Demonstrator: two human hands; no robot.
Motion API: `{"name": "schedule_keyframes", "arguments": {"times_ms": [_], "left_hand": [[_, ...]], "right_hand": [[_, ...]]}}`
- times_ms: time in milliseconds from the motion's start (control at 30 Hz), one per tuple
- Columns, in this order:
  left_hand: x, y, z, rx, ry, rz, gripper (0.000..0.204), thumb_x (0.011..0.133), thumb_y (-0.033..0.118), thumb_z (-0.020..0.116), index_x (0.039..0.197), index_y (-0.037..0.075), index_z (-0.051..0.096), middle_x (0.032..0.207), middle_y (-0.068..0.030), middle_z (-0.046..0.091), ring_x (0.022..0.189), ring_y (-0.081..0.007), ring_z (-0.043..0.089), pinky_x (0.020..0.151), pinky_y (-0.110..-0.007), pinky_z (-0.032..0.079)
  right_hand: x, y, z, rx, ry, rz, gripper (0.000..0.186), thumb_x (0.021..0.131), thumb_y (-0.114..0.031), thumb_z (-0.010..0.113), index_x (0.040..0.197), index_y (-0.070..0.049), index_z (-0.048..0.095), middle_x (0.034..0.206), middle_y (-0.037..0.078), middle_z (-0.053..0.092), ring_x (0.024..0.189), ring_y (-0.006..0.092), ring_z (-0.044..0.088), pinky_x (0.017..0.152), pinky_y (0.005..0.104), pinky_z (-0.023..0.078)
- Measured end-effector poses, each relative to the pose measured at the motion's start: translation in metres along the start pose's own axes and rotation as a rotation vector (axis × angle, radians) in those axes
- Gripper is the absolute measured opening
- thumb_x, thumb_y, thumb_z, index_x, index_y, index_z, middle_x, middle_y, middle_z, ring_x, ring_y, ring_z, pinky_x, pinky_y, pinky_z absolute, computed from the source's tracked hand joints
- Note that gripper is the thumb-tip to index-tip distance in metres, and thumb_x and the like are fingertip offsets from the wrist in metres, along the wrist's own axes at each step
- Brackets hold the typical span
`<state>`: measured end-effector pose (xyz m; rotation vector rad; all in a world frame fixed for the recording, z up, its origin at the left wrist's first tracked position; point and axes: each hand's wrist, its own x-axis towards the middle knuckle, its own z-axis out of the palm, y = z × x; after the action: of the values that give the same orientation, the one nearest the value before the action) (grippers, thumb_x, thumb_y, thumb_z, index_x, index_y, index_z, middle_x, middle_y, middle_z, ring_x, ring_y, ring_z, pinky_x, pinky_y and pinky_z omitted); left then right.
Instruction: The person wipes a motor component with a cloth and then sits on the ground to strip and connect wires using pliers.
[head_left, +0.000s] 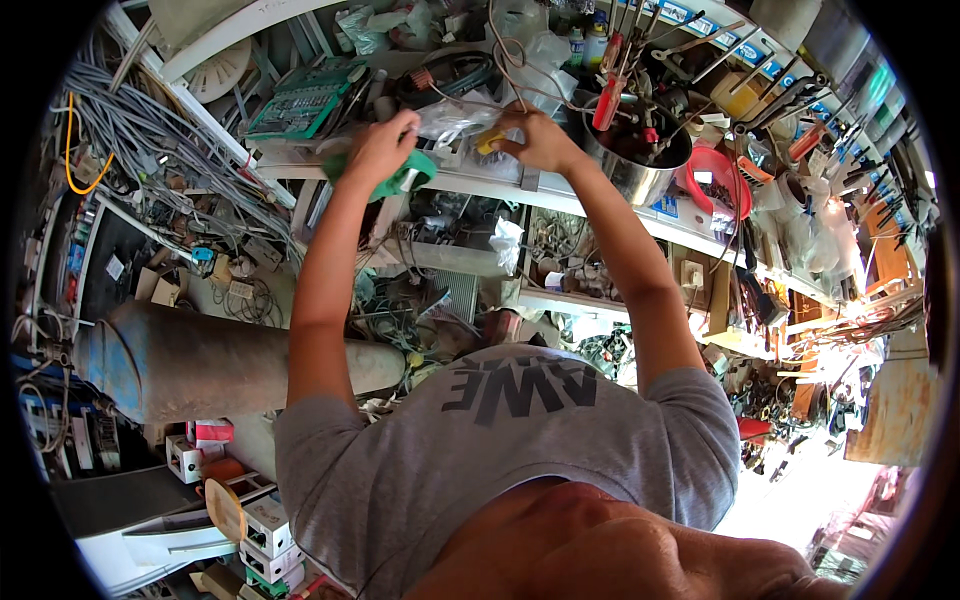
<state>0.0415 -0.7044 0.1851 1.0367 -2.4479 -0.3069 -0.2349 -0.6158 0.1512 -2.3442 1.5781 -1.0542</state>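
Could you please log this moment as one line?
left hand: near green, curved item; right hand: near small, yellow item; nearby: shiny, cylindrical metal pot

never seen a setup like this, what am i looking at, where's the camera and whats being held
There's no machine: these are a person's two bare hands. The single picture comes from a wide camera worn on their head, looking down, so straight edges bend toward the rim. Both arms reach over a cluttered shelf. On it are a green tool case, a metal pot full of tools and a red basin. The right hand seems to pinch something small and yellow. The left hand is near a green item; I can't tell whether it grips anything.
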Motion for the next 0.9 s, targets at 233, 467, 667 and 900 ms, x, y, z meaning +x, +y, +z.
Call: {"name": "schedule_keyframes", "arguments": {"times_ms": [233,467,667,900], "left_hand": [[-0.021,0.015,-0.005,0.031,0.018,0.045,0.040,0.088,0.027,0.057,0.123,0.017,0.042,0.075,-0.0141,0.065,0.074,-0.0371,0.063,0.066,-0.049,0.047],[0.002,0.046,0.026,0.160,-0.065,0.109,0.033,0.086,0.025,0.059,0.116,0.014,0.051,0.082,-0.0181,0.065,0.076,-0.0416,0.061,0.068,-0.049,0.047],[-0.009,0.042,0.021,0.067,0.125,0.035,0.024,0.085,0.027,0.058,0.103,0.012,0.056,0.078,-0.0179,0.064,0.074,-0.0404,0.061,0.064,-0.049,0.047],[-0.041,0.015,-0.008,-0.116,0.286,0.017,0.015,0.088,0.024,0.057,0.098,0.013,0.058,0.081,-0.0134,0.065,0.074,-0.0370,0.062,0.059,-0.044,0.046]], "right_hand": [[-0.031,0.003,-0.011,0.000,-0.031,0.001,0.024,0.074,-0.018,0.072,0.095,-0.006,0.067,0.113,0.012,0.057,0.106,0.0308,0.056,0.091,0.0373,0.046],[-0.014,-0.047,-0.008,0.073,-0.071,0.027,0.030,0.077,-0.016,0.072,0.105,-0.007,0.066,0.122,0.011,0.053,0.101,0.0267,0.062,0.073,0.0331,0.055],[-0.021,-0.021,-0.003,0.050,0.032,-0.041,0.028,0.076,-0.015,0.074,0.099,-0.001,0.065,0.106,0.013,0.059,0.094,0.0279,0.061,0.086,0.0357,0.048],[-0.054,-0.023,-0.009,0.142,0.078,0.110,0.030,0.081,-0.017,0.071,0.103,0.002,0.062,0.116,0.014,0.053,0.099,0.0269,0.060,0.084,0.0347,0.049]]}}
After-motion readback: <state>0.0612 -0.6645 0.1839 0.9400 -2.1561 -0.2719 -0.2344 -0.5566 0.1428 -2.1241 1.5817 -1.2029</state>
